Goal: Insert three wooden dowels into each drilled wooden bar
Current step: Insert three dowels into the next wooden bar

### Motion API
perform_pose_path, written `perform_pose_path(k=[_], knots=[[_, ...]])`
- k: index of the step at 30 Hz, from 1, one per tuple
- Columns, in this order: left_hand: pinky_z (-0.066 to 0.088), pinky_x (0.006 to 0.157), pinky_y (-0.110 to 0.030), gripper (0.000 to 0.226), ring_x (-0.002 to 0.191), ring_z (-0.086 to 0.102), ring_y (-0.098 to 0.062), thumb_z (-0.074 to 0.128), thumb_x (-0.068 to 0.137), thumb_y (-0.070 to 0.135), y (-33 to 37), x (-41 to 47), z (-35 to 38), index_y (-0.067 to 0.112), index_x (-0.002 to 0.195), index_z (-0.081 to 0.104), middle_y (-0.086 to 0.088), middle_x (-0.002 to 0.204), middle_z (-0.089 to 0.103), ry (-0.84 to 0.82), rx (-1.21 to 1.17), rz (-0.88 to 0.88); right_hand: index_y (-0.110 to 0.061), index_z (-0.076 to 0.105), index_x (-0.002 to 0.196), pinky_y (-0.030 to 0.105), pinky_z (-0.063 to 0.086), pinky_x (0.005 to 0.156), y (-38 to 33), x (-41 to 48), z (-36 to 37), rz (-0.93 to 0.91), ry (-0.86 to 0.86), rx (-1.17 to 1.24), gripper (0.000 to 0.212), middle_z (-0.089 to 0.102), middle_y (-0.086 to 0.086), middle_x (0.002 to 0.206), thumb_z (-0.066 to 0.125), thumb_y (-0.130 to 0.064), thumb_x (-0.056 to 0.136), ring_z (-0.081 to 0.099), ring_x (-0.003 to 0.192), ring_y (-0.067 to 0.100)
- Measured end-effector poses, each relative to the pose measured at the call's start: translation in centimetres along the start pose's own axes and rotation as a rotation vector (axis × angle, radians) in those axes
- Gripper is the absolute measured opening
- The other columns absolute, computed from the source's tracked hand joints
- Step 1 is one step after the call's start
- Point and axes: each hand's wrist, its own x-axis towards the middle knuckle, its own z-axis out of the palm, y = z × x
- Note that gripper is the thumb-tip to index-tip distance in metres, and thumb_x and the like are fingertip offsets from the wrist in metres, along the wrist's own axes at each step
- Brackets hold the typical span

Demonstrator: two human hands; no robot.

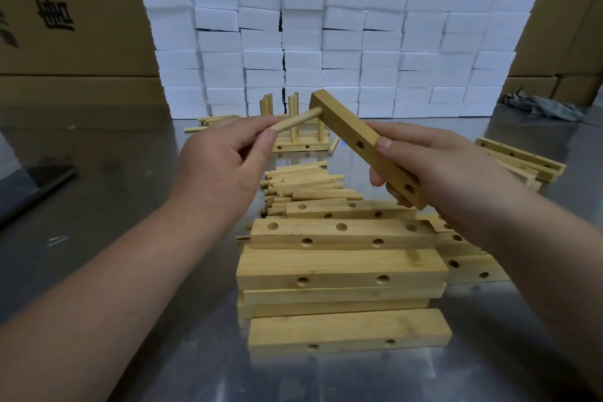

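My right hand [437, 170] grips a drilled wooden bar [349, 130] by its near end and holds it tilted above the table. My left hand [228, 160] pinches a wooden dowel [300, 121] whose far tip sits in a hole near the bar's far end. Two empty holes show on the bar's side face. Below my hands lies a heap of loose dowels [310, 186]. A pile of drilled bars [342, 268] is stacked in front of me. Behind the held bar stand finished bars with upright dowels [293, 137].
A wall of stacked white foam blocks [339, 36] lines the back of the steel table [130, 271], with cardboard boxes [65, 10] behind. More bars [522, 160] lie at the right, a few dowels [212, 122] at the back left, a dark flat object [36, 183] at the left edge.
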Motion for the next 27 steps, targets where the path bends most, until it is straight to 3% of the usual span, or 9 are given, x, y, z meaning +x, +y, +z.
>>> perform_pose_path(k=[5, 8, 13, 16, 22, 27], knots=[[0.036, 0.057, -0.019, 0.024, 0.064, 0.048, -0.001, 0.057, 0.09, 0.02, 0.1, 0.1, 0.0, 0.015, 0.112, 0.066, 0.017, 0.07, 0.05, 0.009, 0.101, 0.051, -0.046, 0.065, 0.098, 0.018, 0.04, 0.043, -0.3, -0.3, 0.0, -0.037, -0.041, 0.037, 0.029, 0.058, -0.007, 0.06, 0.048, -0.023, 0.093, 0.048, 0.043, 0.012], [0.034, 0.053, -0.014, 0.023, 0.058, 0.046, 0.001, 0.055, 0.091, 0.02, 0.2, 0.1, 0.1, 0.016, 0.111, 0.067, 0.017, 0.061, 0.048, 0.0, 0.089, 0.029, -0.052, 0.065, 0.094, 0.015, 0.038, 0.043, -0.2, -0.2, -0.2, -0.085, -0.025, -0.039, 0.03, 0.059, -0.008, 0.064, 0.048, -0.026, 0.092, 0.044, 0.043, 0.01], [0.03, 0.042, -0.005, 0.023, 0.045, 0.043, 0.006, 0.052, 0.093, 0.023, 0.7, 0.0, 0.3, 0.045, 0.09, 0.056, 0.026, 0.049, 0.05, -0.054, -0.103, -0.089, -0.052, 0.063, 0.098, 0.012, 0.038, 0.044, -0.3, -0.4, -0.7, -0.101, -0.015, -0.089, 0.029, 0.059, -0.009, 0.065, 0.049, -0.03, 0.087, 0.044, 0.043, 0.009], [0.029, 0.04, -0.004, 0.023, 0.044, 0.043, 0.007, 0.052, 0.092, 0.026, 0.9, 0.2, 0.3, 0.047, 0.082, 0.054, 0.026, 0.047, 0.049, -0.06, -0.176, -0.194, -0.052, 0.062, 0.103, 0.012, 0.038, 0.042, -0.2, -0.4, -0.6, -0.115, -0.009, -0.119, 0.03, 0.057, -0.009, 0.064, 0.05, -0.028, 0.088, 0.044, 0.043, 0.009], [0.032, 0.042, -0.019, 0.029, 0.041, 0.031, -0.007, 0.048, 0.094, 0.027, 1.0, 0.7, 0.2, 0.03, 0.072, 0.067, 0.011, 0.043, 0.035, -0.089, -0.354, -0.381, -0.053, 0.061, 0.105, 0.011, 0.036, 0.039, -0.2, -0.5, -0.4, -0.141, 0.018, -0.152, 0.032, 0.057, -0.012, 0.062, 0.051, -0.026, 0.09, 0.043, 0.041, 0.008], [0.025, 0.035, -0.015, 0.03, 0.034, 0.021, -0.005, 0.045, 0.096, 0.021, 1.0, 1.3, 0.3, 0.008, 0.075, 0.062, 0.009, 0.043, 0.025, -0.196, -0.702, -0.596, -0.051, 0.058, 0.11, 0.013, 0.038, 0.041, 0.1, -0.3, -0.3, -0.127, 0.022, -0.138, 0.033, 0.058, -0.013, 0.062, 0.051, -0.026, 0.091, 0.042, 0.043, 0.009]])
